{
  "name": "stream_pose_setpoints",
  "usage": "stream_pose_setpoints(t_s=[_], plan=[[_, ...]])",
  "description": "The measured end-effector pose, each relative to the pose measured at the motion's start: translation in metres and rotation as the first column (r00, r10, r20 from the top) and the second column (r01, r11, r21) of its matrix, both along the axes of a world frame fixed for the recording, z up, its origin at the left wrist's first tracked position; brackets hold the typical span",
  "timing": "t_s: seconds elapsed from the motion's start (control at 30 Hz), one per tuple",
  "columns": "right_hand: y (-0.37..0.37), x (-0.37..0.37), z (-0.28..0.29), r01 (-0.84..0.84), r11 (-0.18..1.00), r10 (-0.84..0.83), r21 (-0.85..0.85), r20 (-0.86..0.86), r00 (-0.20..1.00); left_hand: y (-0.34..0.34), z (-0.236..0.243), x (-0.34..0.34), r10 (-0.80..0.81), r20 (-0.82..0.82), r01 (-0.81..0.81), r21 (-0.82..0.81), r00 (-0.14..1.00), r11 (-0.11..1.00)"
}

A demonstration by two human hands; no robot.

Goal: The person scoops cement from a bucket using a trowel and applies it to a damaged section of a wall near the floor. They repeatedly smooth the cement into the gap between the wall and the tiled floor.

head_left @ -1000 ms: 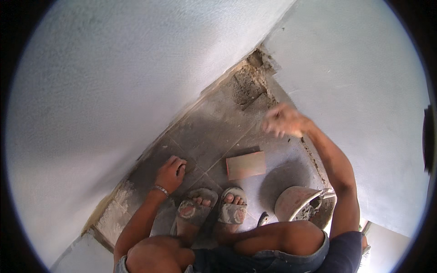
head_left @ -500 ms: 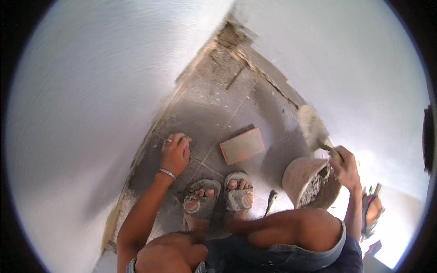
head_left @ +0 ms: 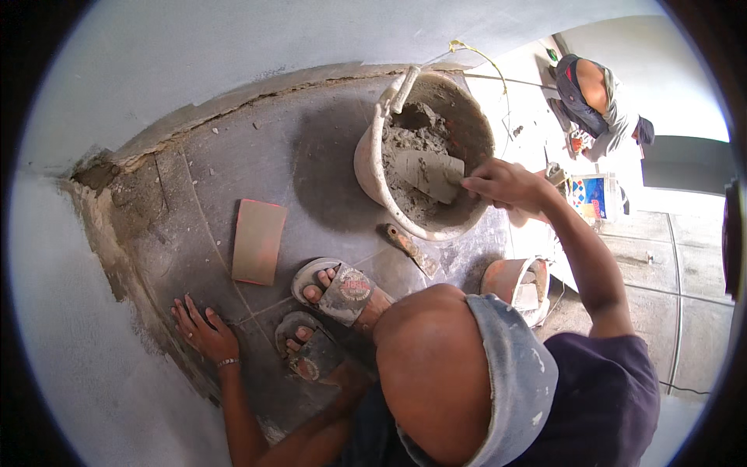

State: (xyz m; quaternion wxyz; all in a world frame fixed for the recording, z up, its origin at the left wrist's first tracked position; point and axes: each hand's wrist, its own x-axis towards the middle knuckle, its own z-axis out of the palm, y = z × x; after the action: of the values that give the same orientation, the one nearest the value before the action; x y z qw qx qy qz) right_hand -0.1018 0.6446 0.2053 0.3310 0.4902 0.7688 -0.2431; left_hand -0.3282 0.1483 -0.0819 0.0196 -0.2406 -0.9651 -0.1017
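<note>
My right hand (head_left: 510, 185) grips a trowel by its handle, which my fingers mostly hide. Its flat blade (head_left: 429, 174) lies on the wet grey mortar (head_left: 420, 136) inside a large pale bucket (head_left: 372, 167). With fingers spread, my left hand (head_left: 206, 331) rests on the floor tiles near the left wall's base and holds nothing. Between that hand and the bucket lies a flat rectangular piece (head_left: 258, 241), tan-grey with orange edges. A second tool with a dark handle (head_left: 402, 240) lies on the floor close to the bucket.
A smaller bucket (head_left: 498, 282) stands beside my knee. Broken, rough mortar (head_left: 97, 171) fills the corner where the walls meet. My sandalled feet (head_left: 331, 300) are on the tiles. Another person (head_left: 599, 97) bends down at the far right, near a printed bag (head_left: 589, 194).
My view has turned to the right. The trowel has gone from beside the right wall's base into the bucket. My left hand's fingers, curled before, are now spread on the floor.
</note>
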Motion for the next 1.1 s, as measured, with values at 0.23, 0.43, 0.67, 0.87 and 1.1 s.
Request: stream_pose_setpoints(t_s=[0.23, 0.43, 0.67, 0.87, 1.1], plan=[[0.036, -0.011, 0.021, -0.305, 0.934, 0.249, 0.184, 0.274, 0.929, -0.008, 0.0, -0.002, 0.029, 0.035, -0.029, -0.021, 0.999, 0.999], [0.007, -0.02, -0.031, -0.367, 0.922, 0.375, 0.119, -0.045, 0.926, 0.008, -0.002, 0.0, 0.02, 0.044, -0.022, 0.035, 0.999, 0.999], [-0.031, 0.009, 0.0, -0.162, 0.883, 0.292, 0.441, -0.245, 0.924, -0.007, -0.008, -0.001, 0.036, 0.039, -0.038, 0.051, 0.999, 0.998], [-0.01, 0.005, -0.003, 0.023, 0.999, -0.032, -0.04, -0.238, 0.971, 0.004, -0.005, 0.003, 0.01, 0.053, -0.014, 0.062, 0.999, 0.998], [0.016, 0.005, 0.014, 0.019, 0.99, -0.02, 0.139, 0.001, 1.0, -0.007, 0.003, 0.002, 0.02, 0.042, -0.019, -0.013, 0.999, 1.0]])
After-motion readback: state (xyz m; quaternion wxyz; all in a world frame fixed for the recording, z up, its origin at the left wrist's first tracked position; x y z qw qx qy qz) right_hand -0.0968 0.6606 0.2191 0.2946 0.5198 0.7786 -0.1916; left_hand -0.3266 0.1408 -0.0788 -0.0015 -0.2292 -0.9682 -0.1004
